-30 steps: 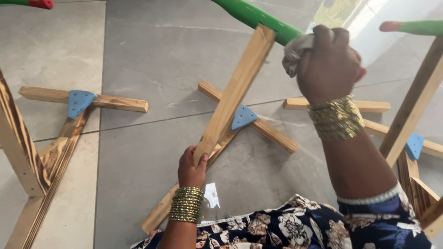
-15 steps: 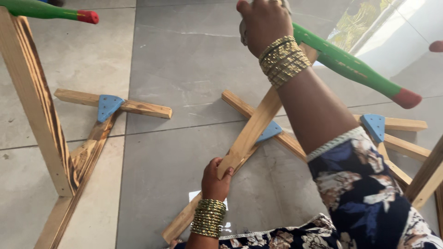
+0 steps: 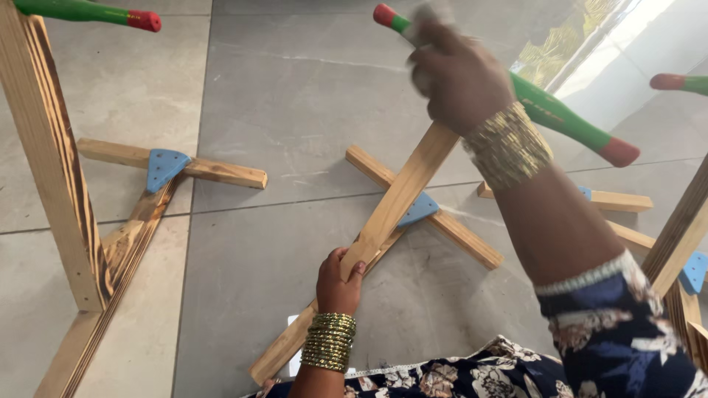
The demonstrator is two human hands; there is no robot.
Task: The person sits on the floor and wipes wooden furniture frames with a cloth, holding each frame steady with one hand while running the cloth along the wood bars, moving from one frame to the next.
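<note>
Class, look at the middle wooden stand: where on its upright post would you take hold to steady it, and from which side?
Grip the post low down, where the left hand already wraps it, coming from the near side. The slat is slim and bare there, and the green bar and right hand crowd its top.

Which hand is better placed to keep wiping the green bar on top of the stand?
Right. The right hand is already up on the green bar, seemingly with a cloth; the left hand grips the wooden upright low down.
</note>
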